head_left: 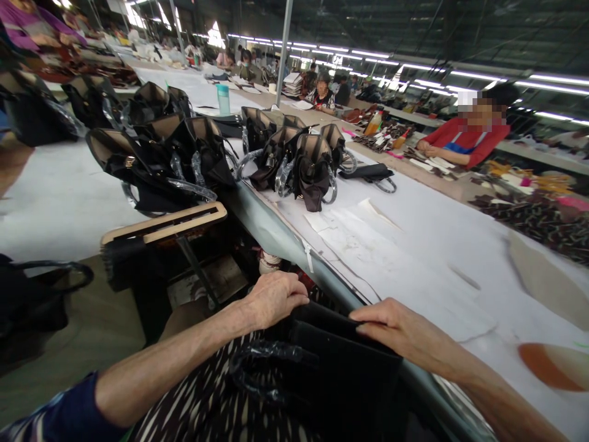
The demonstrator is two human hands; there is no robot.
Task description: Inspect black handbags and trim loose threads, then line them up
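Note:
A black handbag (pixel 340 362) rests on my lap at the edge of a long white worktable (pixel 414 258). My left hand (pixel 275 298) is curled over the bag's top rim on the left, fingers closed on it. On the right side of that rim my right hand (pixel 391 325) also grips, its fingers folded over the edge. A plastic-wrapped handle (pixel 264 356) of the bag lies against my patterned garment.
Several finished black handbags (pixel 294 159) with wrapped handles stand further up the table, more at the left (pixel 156 153). A wooden frame (pixel 165 224) juts out beside the table. A person in red (pixel 464 138) works at the right; a teal bottle (pixel 223 98) stands far back.

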